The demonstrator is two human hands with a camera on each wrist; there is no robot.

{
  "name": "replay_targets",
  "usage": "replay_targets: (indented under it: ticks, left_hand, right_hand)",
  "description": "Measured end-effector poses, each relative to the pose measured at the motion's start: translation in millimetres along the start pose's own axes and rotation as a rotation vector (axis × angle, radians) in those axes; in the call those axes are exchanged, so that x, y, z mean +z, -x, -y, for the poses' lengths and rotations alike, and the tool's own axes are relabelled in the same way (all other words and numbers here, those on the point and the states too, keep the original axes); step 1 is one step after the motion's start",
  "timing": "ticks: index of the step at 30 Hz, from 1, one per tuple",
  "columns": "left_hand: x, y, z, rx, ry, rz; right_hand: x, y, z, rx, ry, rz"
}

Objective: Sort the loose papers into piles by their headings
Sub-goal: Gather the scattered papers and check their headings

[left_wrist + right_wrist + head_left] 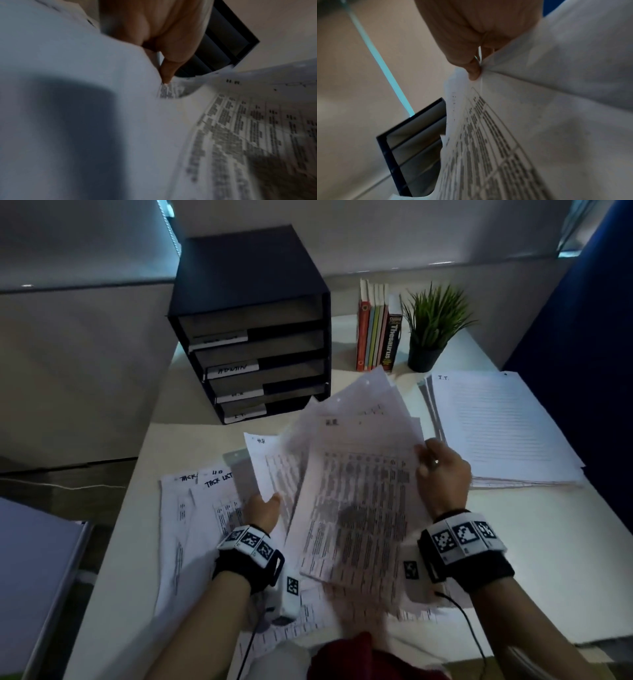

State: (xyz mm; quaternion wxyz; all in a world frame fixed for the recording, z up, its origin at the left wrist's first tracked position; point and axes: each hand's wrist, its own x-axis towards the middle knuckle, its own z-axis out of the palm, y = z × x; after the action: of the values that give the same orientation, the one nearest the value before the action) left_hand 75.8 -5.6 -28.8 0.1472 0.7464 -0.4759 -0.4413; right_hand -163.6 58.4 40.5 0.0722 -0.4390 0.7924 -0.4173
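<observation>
Step in hand: separate one sheet from a held bundle and read its heading.

Position of parts. The right hand [443, 474] pinches the right edge of a fanned bundle of printed sheets [359, 491], raised above the middle of the table [513, 559]; the right wrist view shows the thumb clamping the paper edge. The left hand [263, 513] grips a single sheet [274, 460] at its near edge, fingers curled under it, thumb on top. That sheet stands tilted to the left of the bundle and carries a short handwritten heading at its far left corner. The heading is too blurred to read with certainty.

Piles on the table: loose papers headed "TASK LIST" [205, 508] at the near left, and a squared stack headed "I.T." [503, 426] at the right. More loose sheets lie beneath the bundle, near the table edge.

Procedure, as judged:
1. Keep the right-hand pinch firm. The fanned sheets are likely to slip otherwise.
2. Draw the single sheet leftward until it is free of the bundle.
3. Read the heading before any placement.
4. Lay the sheet flat on the pile with the matching heading, corners aligned.

Caution: thin sheets cling together. Check that only one sheet comes away.

The labelled tray unit [260, 350] stands at the far left.
</observation>
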Motion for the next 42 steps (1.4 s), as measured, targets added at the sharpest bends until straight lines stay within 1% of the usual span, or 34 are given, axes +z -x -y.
replay_targets:
  ticks: [2,4,6,8,10,11,12,14,15,16,17,18,19,21,22,23,24,25,26,28,29,30,32,34,36,38,40,42]
  left_hand:
    - [-7.1,-0.6,6.1,-0.007,-0.056,-0.005]
    - [-10.1,0.2,9.6,0.005,-0.133,0.004]
    - [-9.9,-0.2,11.1,0.035,-0.180,0.006]
    - [-8.9,-0.7,12.0,0.072,-0.211,0.011]
    - [-8.4,-1.0,15.1,0.068,-0.221,0.026]
    - [-9.2,0.9,15.4,0.067,-0.219,0.025]
    - [-9.6,1.9,16.3,0.067,-0.207,0.029]
    - [-11.5,6.4,16.1,0.067,-0.139,0.056]
    - [-12.8,8.1,16.1,0.064,-0.098,0.074]
    - [-13.2,7.4,17.5,0.069,-0.060,0.083]
    - [-14.6,8.1,16.5,0.048,-0.015,0.092]
    - [-17.7,6.5,18.4,0.036,0.046,0.123]
    - [-20.9,5.6,20.7,0.029,0.138,0.175]
    - [-28.4,8.2,26.7,0.023,0.250,0.241]
    - [-29.4,9.3,29.0,0.007,0.354,0.294]
    - [-30.2,10.4,29.0,-0.043,0.485,0.342]
    - [-29.9,10.2,28.8,-0.074,0.560,0.360]
    - [-28.8,6.9,29.5,-0.091,0.543,0.343]
    - [-27.2,8.2,26.0,-0.068,0.499,0.345]
    - [-21.1,9.2,21.8,-0.031,0.325,0.317]
    - [-14.4,6.5,20.9,-0.029,0.241,0.297]
    - [-8.7,8.2,17.9,-0.011,0.145,0.264]
    - [4.3,13.2,8.4,-0.001,-0.064,0.127]
    - [17.5,18.7,1.0,-0.031,-0.118,0.018]
    - [28.8,23.5,-7.9,-0.005,-0.121,-0.001]
    - [39.0,20.2,-14.8,0.061,-0.110,0.060]
    - [45.2,19.7,-22.6,0.163,-0.055,0.175]
    - [51.1,27.8,-27.9,0.255,-0.083,0.296]
  right_hand:
    - [-5.9,-4.1,7.3,-0.101,0.062,-0.077]
    - [-14.9,-15.0,24.3,-0.276,0.052,-0.223]
    - [-29.7,-29.7,47.9,-0.443,-0.017,-0.385]
    - [-48.4,-42.4,76.1,-0.588,-0.136,-0.576]
    - [-66.5,-55.8,95.5,-0.660,-0.287,-0.718]
    - [-72.1,-69.1,92.9,-0.641,-0.355,-0.750]
    - [-77.0,-82.1,89.8,-0.592,-0.418,-0.721]
    - [-79.9,-94.7,86.4,-0.435,-0.511,-0.612]
    - [-76.6,-93.2,85.3,-0.403,-0.601,-0.556]
    - [-71.4,-85.4,84.4,-0.397,-0.656,-0.533]
    - [-64.5,-74.5,83.4,-0.370,-0.613,-0.526]
    - [-55.0,-63.4,79.0,-0.323,-0.520,-0.478]
    - [-42.7,-51.3,70.2,-0.274,-0.441,-0.388]
    - [-15.4,-32.7,39.2,-0.117,-0.319,-0.132]
    - [-0.7,-25.3,19.4,-0.040,-0.288,-0.026]
    - [12.7,-18.7,-0.7,0.023,-0.255,0.042]
    - [23.4,-11.5,-17.5,0.085,-0.208,0.099]
    - [31.2,-4.8,-30.0,0.151,-0.151,0.163]
    - [37.2,0.6,-40.4,0.215,-0.083,0.231]
    - [48.2,9.7,-57.6,0.312,0.076,0.372]
    - [52.4,14.2,-60.1,0.361,0.172,0.418]
    - [55.4,19.4,-57.6,0.423,0.262,0.430]
    - [60.8,31.2,-45.6,0.507,0.339,0.415]
    - [67.0,39.7,-38.9,0.544,0.292,0.398]
    - [70.4,43.6,-41.0,0.551,0.241,0.386]
    - [67.1,39.2,-47.0,0.549,0.194,0.354]
    - [61.4,29.0,-55.1,0.559,0.093,0.332]
    - [53.9,18.6,-63.9,0.580,0.040,0.373]
